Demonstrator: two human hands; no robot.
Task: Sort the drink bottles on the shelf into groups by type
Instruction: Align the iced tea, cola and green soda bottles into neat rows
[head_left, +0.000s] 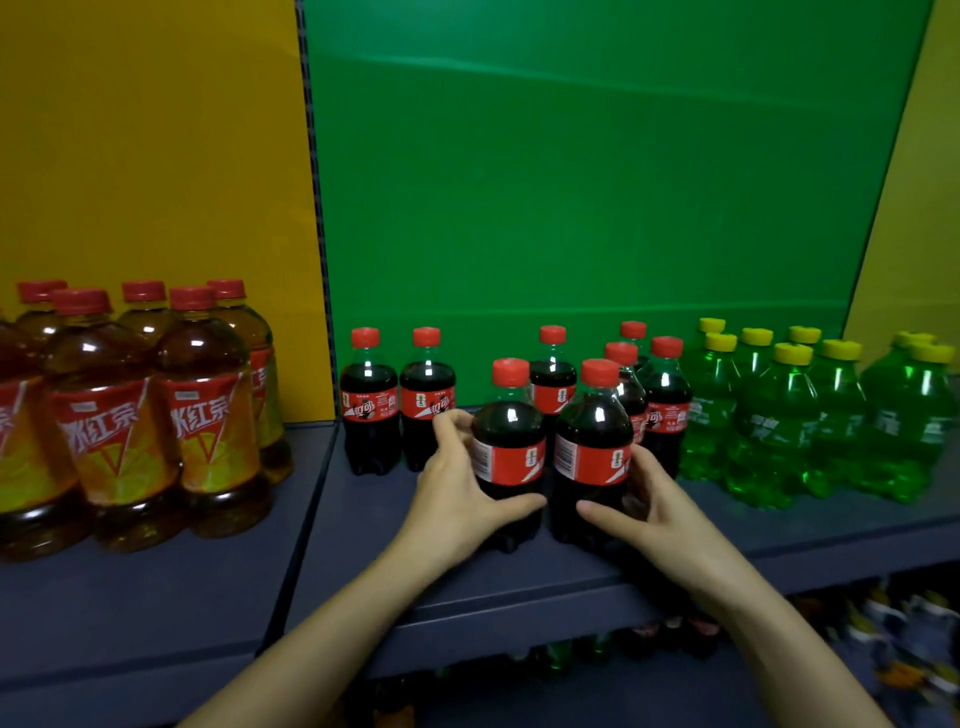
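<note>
The left hand (457, 486) gripped one dark, red-capped plastic cola bottle (511, 447), the right hand (641, 512) its twin (592, 452), probably to tuck both into the cola group (667, 400).

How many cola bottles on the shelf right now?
8. Two cola bottles stand back left; the left hand grips the front-left bottle, the right hand the front-right bottle; four cluster behind. More may be hidden there.

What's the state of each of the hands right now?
Left hand: grips the left front cola bottle.
Right hand: grips the right front cola bottle.
</note>
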